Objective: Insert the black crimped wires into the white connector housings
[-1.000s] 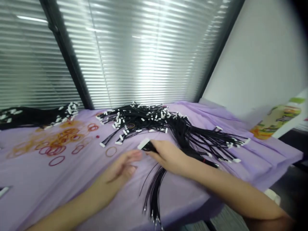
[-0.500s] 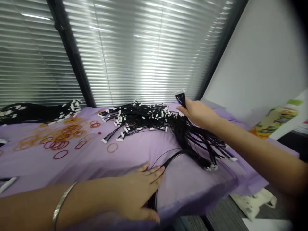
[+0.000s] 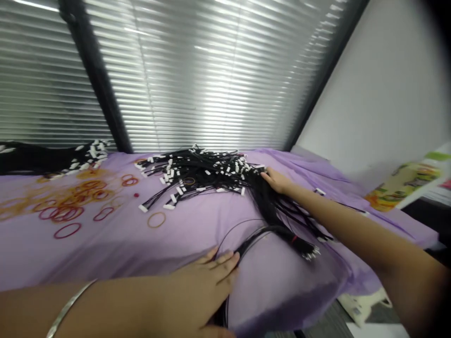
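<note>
My left hand (image 3: 207, 291) lies flat with fingers spread over a bundle of black cables (image 3: 257, 232) at the near edge of the purple cloth. That bundle curves right to a red band and ends in small white tips. My right hand (image 3: 276, 180) is closed on black cables with a white connector at the right end of a large pile. The pile of black cables with white connectors (image 3: 207, 169) lies at the middle back. Some cables under my right arm are partly hidden.
Orange and red rubber bands (image 3: 77, 197) lie scattered at the left on the purple cloth (image 3: 190, 234). Behind them is another stack of black cables (image 3: 38, 159). Blinds stand at the back, and a yellow-green package (image 3: 405, 183) is at the right.
My right hand has lowered the connector end from above the pile down onto it. My left hand stays on the bundle, and the view has shifted slightly.
</note>
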Motion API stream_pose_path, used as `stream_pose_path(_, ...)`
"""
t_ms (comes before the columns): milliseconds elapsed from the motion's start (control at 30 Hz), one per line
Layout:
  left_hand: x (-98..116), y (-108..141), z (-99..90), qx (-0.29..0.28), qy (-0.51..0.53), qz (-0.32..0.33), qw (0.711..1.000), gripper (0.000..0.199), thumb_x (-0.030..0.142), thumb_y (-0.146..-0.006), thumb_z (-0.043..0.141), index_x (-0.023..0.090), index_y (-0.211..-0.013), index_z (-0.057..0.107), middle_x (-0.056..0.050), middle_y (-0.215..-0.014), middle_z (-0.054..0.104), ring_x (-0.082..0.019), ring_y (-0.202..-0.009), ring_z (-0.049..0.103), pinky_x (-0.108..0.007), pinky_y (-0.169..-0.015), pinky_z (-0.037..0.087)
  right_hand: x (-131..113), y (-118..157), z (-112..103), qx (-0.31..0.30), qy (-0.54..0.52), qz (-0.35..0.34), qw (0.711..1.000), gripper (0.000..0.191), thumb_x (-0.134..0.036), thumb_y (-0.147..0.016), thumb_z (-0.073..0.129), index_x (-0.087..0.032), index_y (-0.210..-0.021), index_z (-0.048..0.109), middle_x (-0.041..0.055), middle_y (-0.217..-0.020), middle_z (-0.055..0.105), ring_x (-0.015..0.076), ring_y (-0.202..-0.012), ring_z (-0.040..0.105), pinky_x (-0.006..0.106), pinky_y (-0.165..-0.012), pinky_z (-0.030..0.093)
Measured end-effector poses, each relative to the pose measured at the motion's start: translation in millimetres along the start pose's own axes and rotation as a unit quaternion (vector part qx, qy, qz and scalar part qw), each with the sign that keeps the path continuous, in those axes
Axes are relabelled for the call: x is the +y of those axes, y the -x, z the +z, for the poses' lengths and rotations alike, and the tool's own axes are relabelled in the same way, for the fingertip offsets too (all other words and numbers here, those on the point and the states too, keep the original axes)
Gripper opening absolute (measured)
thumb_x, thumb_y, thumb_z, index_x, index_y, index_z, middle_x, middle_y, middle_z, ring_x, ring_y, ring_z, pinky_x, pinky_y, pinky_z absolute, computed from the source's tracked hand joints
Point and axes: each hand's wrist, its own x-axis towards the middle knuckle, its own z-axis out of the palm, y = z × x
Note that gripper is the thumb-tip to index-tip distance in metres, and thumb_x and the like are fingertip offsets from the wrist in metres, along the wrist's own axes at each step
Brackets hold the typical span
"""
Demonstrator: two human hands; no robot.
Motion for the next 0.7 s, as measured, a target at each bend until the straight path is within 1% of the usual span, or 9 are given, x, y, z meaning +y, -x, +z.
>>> stream_pose_path(67, -7, 7, 1.2, -0.04, 0.01, -0.019, 0.999, 0.082, 0.06, -0.088, 0.04, 0.003, -0.146, 0.031, -0.021, -0.15, 0.022, -0.034, -0.14, 0.024, -0.045, -0.116, 0.023, 7, 2, 0, 0.024, -0.004, -0.026, 0.999, 0.039, -0.034, -0.096, 0.038, -0.005, -0.116, 0.056, 0.022, -0.111, 0.063, 0.025, -0.099, 0.062, 0.03, -0.083, 0.043)
stream_pose_path(100, -14, 12, 0.6, -0.016, 0.004, -0.024, 1.0, 0.078, 0.057, -0.09, 0.039, 0.006, -0.147, 0.031, -0.019, -0.152, 0.022, -0.034, -0.141, 0.024, -0.046, -0.117, 0.022, 10, 4, -4, 0.041, -0.004, -0.037, 0.998, 0.041, -0.034, -0.094, 0.042, -0.005, -0.12, 0.054, 0.0241, -0.117, 0.06, 0.0278, -0.106, 0.059, 0.032, -0.087, 0.043)
stream_pose_path(167, -37, 25, -4.8, 0.088, -0.042, -0.031, 0.995, 0.07, 0.053, -0.089, 0.045, 0.008, -0.143, 0.042, -0.019, -0.15, 0.032, -0.035, -0.14, 0.029, -0.05, -0.115, 0.023, 15, 9, -16, 0.083, -0.004, -0.053, 0.995, 0.048, -0.037, -0.092, 0.046, -0.003, -0.125, 0.05, 0.0294, -0.126, 0.052, 0.0329, -0.116, 0.052, 0.038, -0.093, 0.039)
stream_pose_path(233, -67, 40, -16.0, 0.2, -0.112, -0.119, 0.966, 0.05, 0.038, -0.091, 0.044, 0.01, -0.132, 0.054, -0.018, -0.14, 0.048, -0.032, -0.132, 0.042, -0.047, -0.112, 0.03, 13, 15, -32, 0.113, -0.008, -0.067, 0.991, 0.056, -0.042, -0.093, 0.045, -0.001, -0.131, 0.045, 0.0314, -0.124, 0.051, 0.0328, -0.117, 0.05, 0.038, -0.096, 0.036)
stream_pose_path(300, -99, 52, -30.0, 0.256, -0.14, -0.21, 0.933, 0.047, 0.036, -0.096, 0.035, 0.012, -0.132, 0.053, -0.017, -0.133, 0.055, -0.028, -0.124, 0.051, -0.044, -0.107, 0.036, 2, 22, -48, 0.13, -0.01, -0.082, 0.988, 0.059, -0.043, -0.094, 0.042, -0.001, -0.134, 0.041, 0.0303, -0.121, 0.052, 0.0323, -0.116, 0.05, 0.038, -0.097, 0.036)
stream_pose_path(400, -136, 52, -44.6, 0.242, -0.151, -0.225, 0.932, 0.049, 0.043, -0.094, 0.041, 0.013, -0.131, 0.052, -0.015, -0.128, 0.058, -0.028, -0.117, 0.054, -0.042, -0.102, 0.04, -35, 34, -65, 0.132, 0.006, -0.121, 0.984, 0.05, -0.042, -0.093, 0.044, -0.005, -0.125, 0.05, 0.0248, -0.121, 0.052, 0.0333, -0.118, 0.047, 0.042, -0.101, 0.035)
stream_pose_path(500, -157, 32, -45.6, 0.227, -0.175, -0.22, 0.933, 0.04, 0.038, -0.091, 0.047, 0.013, -0.119, 0.06, -0.014, -0.122, 0.059, -0.027, -0.109, 0.056, -0.04, -0.097, 0.042, -84, 49, -68, 0.071, 0.03, -0.219, 0.973, 0.04, -0.041, -0.09, 0.05, -0.013, -0.118, 0.056, 0.0154, -0.119, 0.054, 0.0272, -0.11, 0.052, 0.04, -0.099, 0.04)
stream_pose_path(567, -164, 16, -43.7, 0.227, -0.195, -0.225, 0.927, 0.034, 0.032, -0.09, 0.045, 0.009, -0.106, 0.064, -0.017, -0.111, 0.06, -0.028, -0.1, 0.058, -0.041, -0.09, 0.044, -113, 58, -60, 0.002, 0.07, -0.309, 0.948, 0.037, -0.037, -0.09, 0.049, -0.012, -0.116, 0.058, 0.0163, -0.12, 0.054, 0.0279, -0.109, 0.052, 0.042, -0.098, 0.041)
stream_pose_path(700, -161, 4, -53.6, 0.2, -0.208, -0.22, 0.932, 0.019, 0.02, -0.081, 0.05, 0.008, -0.079, 0.065, -0.015, -0.089, 0.06, -0.026, -0.083, 0.058, -0.04, -0.081, 0.045, -137, 57, -33, -0.06, 0.092, -0.333, 0.937, 0.043, -0.039, -0.085, 0.058, -0.014, -0.12, 0.058, 0.0165, -0.127, 0.052, 0.0285, -0.11, 0.055, 0.04, -0.096, 0.044)
